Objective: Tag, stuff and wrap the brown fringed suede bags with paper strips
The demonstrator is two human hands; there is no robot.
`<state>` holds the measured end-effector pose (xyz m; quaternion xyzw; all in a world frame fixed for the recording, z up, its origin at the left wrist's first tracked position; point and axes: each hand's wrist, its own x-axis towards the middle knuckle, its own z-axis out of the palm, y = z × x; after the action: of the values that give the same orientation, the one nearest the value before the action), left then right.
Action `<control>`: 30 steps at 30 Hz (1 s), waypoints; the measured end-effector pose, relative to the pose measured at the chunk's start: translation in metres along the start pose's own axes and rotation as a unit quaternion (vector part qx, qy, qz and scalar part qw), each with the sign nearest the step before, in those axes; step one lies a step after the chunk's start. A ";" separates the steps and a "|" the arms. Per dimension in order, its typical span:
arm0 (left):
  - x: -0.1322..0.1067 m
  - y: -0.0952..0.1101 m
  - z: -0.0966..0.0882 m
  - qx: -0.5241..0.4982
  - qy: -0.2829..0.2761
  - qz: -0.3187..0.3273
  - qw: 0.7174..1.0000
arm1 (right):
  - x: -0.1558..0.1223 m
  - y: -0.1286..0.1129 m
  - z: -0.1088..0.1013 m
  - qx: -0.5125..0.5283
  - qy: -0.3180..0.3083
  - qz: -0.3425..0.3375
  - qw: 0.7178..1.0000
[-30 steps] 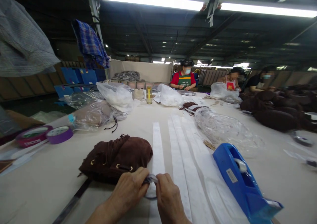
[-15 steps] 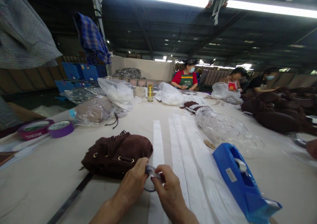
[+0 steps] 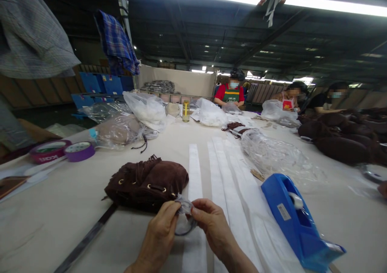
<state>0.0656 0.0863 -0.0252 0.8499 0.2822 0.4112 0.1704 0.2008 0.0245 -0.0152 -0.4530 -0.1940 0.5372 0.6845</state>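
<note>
A crumpled piece of clear plastic film [image 3: 184, 204] is pinched between the fingertips of my left hand [image 3: 159, 229] and my right hand [image 3: 213, 223]. Just below it a thin dark loop [image 3: 184, 234] curves between the hands; what it belongs to is unclear. Directly behind my left hand lies a brown suede bag [image 3: 171, 175] on its side, with gold eyelets and gathered lacing. From under the bag a dark strap [image 3: 81, 240], which looks wrapped in film, runs toward the lower left.
White strips [image 3: 196, 172] run lengthwise across the table. A blue tape dispenser [image 3: 290, 220] stands at right, near clear plastic bags [image 3: 272, 154]. Purple tape rolls [image 3: 79, 151] lie at left. Brown bags [image 3: 341, 148] are piled far right; a co-worker [image 3: 231, 92] sits opposite.
The film between my fingers looks more bunched up and whiter, standing higher above my fingertips. Both hands stay close together. The whole view has shifted slightly.
</note>
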 end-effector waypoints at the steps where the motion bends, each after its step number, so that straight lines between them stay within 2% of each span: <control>1: 0.000 -0.001 -0.003 -0.007 -0.017 0.007 1.000 | 0.000 0.001 0.000 0.003 0.004 0.013 1.000; 3: -0.003 -0.003 -0.008 0.001 -0.038 0.014 0.999 | 0.001 0.003 0.002 -0.016 0.019 0.009 1.000; 8: -0.014 -0.004 -0.008 0.097 0.000 0.013 0.995 | 0.006 0.009 0.010 -0.112 0.061 -0.107 0.986; 13: -0.022 -0.004 -0.006 0.169 -0.064 -0.017 0.983 | 0.010 0.018 0.004 -0.171 0.043 -0.130 0.976; 18: -0.014 -0.006 -0.013 0.177 -0.086 0.100 0.975 | 0.010 0.023 -0.003 -0.243 0.025 -0.165 0.956; 22: -0.002 -0.002 -0.012 0.179 -0.160 0.183 0.953 | 0.006 0.020 -0.003 -0.297 0.005 -0.205 0.933; 23: 0.001 -0.001 -0.010 0.180 -0.164 0.205 0.948 | 0.005 0.019 -0.003 -0.304 0.006 -0.204 0.930; 25: 0.004 0.001 -0.006 0.170 -0.128 0.243 0.946 | 0.004 0.017 -0.003 -0.313 0.011 -0.186 0.931; 27: 0.007 0.001 -0.002 0.156 -0.086 0.258 0.950 | 0.002 0.015 -0.003 -0.325 0.011 -0.165 0.931; 28: 0.009 0.001 -0.001 0.150 -0.083 0.257 0.951 | 0.001 0.013 -0.003 -0.332 0.009 -0.159 0.930; 30: 0.012 0.002 -0.002 0.151 -0.118 0.239 0.952 | -0.002 0.009 -0.001 -0.344 0.007 -0.158 0.926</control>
<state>0.0705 0.0921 -0.0153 0.9508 0.1072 0.2890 -0.0306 0.1957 0.0226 -0.0230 -0.6274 -0.4316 0.3191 0.5642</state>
